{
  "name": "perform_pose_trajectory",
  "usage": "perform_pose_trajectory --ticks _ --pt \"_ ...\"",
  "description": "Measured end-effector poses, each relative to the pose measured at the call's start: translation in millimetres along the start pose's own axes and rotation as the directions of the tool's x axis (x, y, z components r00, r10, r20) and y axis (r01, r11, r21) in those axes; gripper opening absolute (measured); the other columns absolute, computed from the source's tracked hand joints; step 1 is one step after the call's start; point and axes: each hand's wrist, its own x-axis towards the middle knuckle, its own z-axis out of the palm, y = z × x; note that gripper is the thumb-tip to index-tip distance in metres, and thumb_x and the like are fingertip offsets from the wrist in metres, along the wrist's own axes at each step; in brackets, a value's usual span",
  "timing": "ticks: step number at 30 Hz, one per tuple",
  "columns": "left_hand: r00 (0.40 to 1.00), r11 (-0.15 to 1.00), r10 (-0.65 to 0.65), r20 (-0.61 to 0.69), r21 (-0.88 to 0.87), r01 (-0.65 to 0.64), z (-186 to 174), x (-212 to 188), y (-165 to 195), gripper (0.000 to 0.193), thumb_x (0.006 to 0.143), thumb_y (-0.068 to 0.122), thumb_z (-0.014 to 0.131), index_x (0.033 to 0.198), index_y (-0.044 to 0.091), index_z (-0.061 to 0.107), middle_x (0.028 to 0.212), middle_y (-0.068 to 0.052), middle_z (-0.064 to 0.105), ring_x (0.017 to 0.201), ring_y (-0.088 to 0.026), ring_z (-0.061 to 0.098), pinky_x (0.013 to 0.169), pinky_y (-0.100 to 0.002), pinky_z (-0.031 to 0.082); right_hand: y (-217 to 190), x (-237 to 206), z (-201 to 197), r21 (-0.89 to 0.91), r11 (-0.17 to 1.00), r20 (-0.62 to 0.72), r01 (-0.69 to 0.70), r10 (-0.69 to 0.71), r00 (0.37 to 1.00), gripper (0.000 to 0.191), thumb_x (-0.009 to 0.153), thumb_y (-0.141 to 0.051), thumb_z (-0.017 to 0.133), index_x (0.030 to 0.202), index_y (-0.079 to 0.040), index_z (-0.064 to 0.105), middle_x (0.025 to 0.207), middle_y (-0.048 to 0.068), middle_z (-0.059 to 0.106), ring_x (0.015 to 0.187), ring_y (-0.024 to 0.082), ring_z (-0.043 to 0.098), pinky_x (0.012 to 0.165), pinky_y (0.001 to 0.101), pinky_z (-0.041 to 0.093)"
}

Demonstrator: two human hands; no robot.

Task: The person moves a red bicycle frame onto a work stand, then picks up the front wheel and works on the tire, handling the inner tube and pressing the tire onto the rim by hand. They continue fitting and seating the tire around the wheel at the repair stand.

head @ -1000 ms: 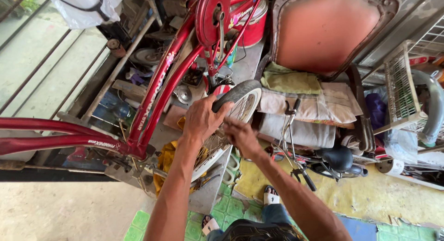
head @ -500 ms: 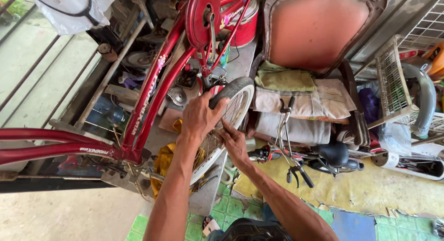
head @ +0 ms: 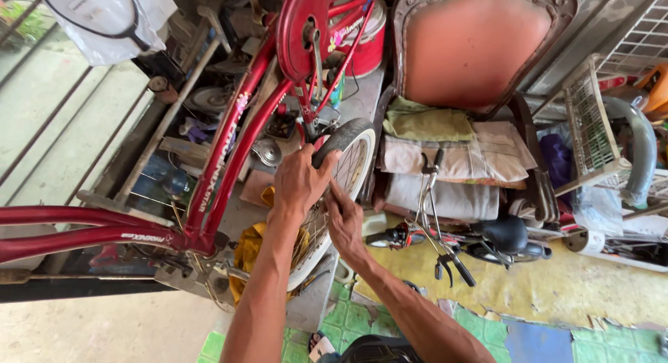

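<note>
- Cluttered workshop corner, tiled in green at my feet, with a bare concrete yard off beyond the rails; everything below is placed from the wheel (head: 341,189) I am working on.
- Nearest me, my right hand (head: 346,220) sits on the near side of the wheel, fingers pressed against the spokes and white rim; whether it pinches anything I cannot tell.
- My left hand (head: 300,182) is just above it, closed over the dark tyre (head: 348,137) at the top of the wheel, thumb hooked round the tread.
- By my judgement the tyre is already seated on the rim along the stretch I can see, and the wheel is mounted in the red bicycle frame (head: 229,161), which stands upside down; what is left seems to be checking or working round the remainder, hidden behind my arms.
- Left of the wheel, yellow cloth (head: 250,248) hangs under the frame.
- Right of the wheel, a small black bicycle (head: 452,238) lies on its side.
- Beyond the wheel, folded cloths (head: 452,151) are stacked against an upended chair with a pink seat (head: 473,46).
- Farther left, a red tin (head: 365,39).
</note>
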Motion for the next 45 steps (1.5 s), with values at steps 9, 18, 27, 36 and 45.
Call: perform_pose_trajectory --ticks 9,18,27,36,45 --pt "0.994 0.994 0.11 -0.022 -0.012 -0.11 15 1 10 0.056 0.099 0.055 0.062 0.11 0.001 0.071 0.101 -0.029 0.072 0.098 -0.048 0.069 0.085 -0.053 0.054 -20 10 -21 -0.019 0.984 -0.027 -0.176 0.175 0.984 0.043 0.1 -0.008 0.053 0.142 -0.002 0.06 0.089 -0.001 0.069 0.073 0.007 0.059 0.064 0.0242 0.05" --pt "0.995 0.996 0.08 0.054 0.033 -0.082 -1 3 19 0.059 0.095 0.055 0.064 0.112 -0.002 0.071 0.089 -0.033 0.07 0.088 -0.053 0.066 0.074 -0.057 0.052 -42 21 -27 -0.049 0.972 0.077 -0.228 0.231 0.97 0.034 0.103 -0.017 0.063 0.13 0.003 0.065 0.083 0.0 0.065 0.07 0.007 0.057 0.06 0.0255 0.048" --pt "0.993 0.999 0.036 0.108 0.029 -0.039 -7 -2 19 0.057 0.096 0.055 0.063 0.098 -0.001 0.072 0.084 -0.03 0.07 0.084 -0.05 0.068 0.075 -0.055 0.053 -43 31 -37 -0.132 0.988 0.303 -0.082 0.119 0.946 0.026 0.108 -0.02 0.059 0.111 0.004 0.07 0.073 0.001 0.056 0.065 0.009 0.049 0.057 0.0262 0.041" --pt "0.997 0.999 0.031 0.073 0.012 -0.032 -10 2 21 0.054 0.094 0.053 0.064 0.101 0.0 0.072 0.085 -0.03 0.07 0.087 -0.051 0.066 0.074 -0.057 0.051 -35 22 -27 -0.244 0.969 0.223 -0.042 0.098 0.97 0.029 0.113 -0.021 0.057 0.107 0.007 0.063 0.075 -0.001 0.054 0.07 0.009 0.046 0.061 0.027 0.042" --pt "0.999 0.999 0.038 0.017 -0.027 -0.038 -11 2 11 0.052 0.093 0.05 0.064 0.105 0.0 0.072 0.09 -0.03 0.071 0.088 -0.049 0.069 0.077 -0.054 0.054 -15 7 -12 -0.31 0.934 0.004 -0.177 0.187 0.982 0.043 0.101 -0.015 0.057 0.144 -0.012 0.062 0.067 0.0 0.056 0.061 0.009 0.048 0.057 0.0277 0.044"
